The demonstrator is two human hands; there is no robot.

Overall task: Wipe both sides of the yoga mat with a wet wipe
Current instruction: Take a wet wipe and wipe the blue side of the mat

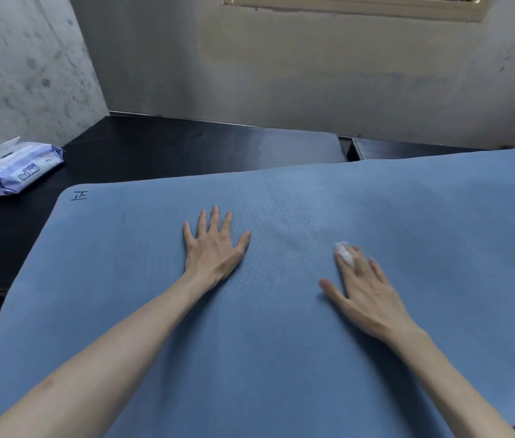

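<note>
Left hand (213, 245) pressed flat on the mat (155, 311), fingers spread. Right hand (365, 289), fingers straight, presses the wipe (344, 252). Mat judged soft, light, floppy; best lifted by an edge.

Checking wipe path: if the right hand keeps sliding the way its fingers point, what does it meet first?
Nothing, as far as the picture shows. The right hand, with a small white wet wipe under its fingers, points up-left across bare blue textured yoga mat. First would be the mat's far edge, then the black padded surface.
</note>
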